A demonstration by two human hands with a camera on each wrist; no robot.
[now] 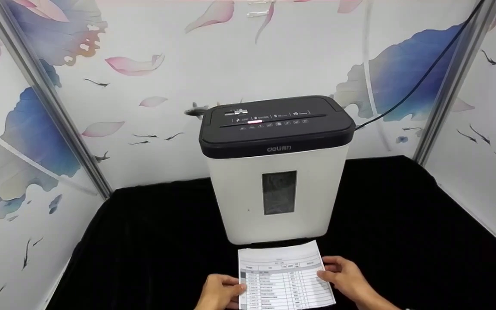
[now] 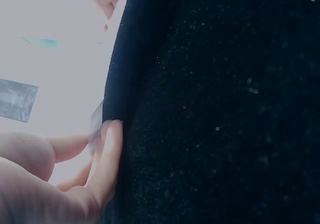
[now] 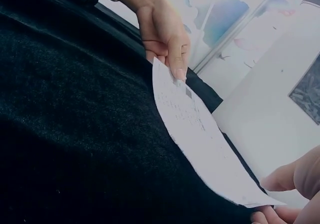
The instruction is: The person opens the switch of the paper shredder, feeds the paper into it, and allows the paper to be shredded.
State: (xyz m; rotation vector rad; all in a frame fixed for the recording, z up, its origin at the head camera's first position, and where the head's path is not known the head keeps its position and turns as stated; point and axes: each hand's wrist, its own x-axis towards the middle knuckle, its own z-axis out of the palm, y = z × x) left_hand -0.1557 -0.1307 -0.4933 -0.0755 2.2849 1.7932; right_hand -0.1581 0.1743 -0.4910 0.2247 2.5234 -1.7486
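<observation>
A printed sheet of paper (image 1: pixel 280 280) with a table on it is held between my two hands, low in front of the shredder. My left hand (image 1: pixel 218 292) pinches its left edge, thumb on top and fingers underneath. At the opposite edge, my right hand (image 1: pixel 346 275) grips the sheet the same way. In the right wrist view the paper (image 3: pixel 195 129) bows slightly between the hands, over the black cloth. Behind it stands a white paper shredder (image 1: pixel 235 198) with a dark top (image 1: pixel 274 135), a narrow feed slot and a small lit indicator.
Black cloth (image 1: pixel 153 241) covers the tabletop. Patterned panels (image 1: pixel 274 60) with metal posts enclose the back and sides. From the shredder's right side a black cable (image 1: pixel 420 86) runs up to the right. Shredded bits show through the shredder's front window (image 3: pixel 309 91).
</observation>
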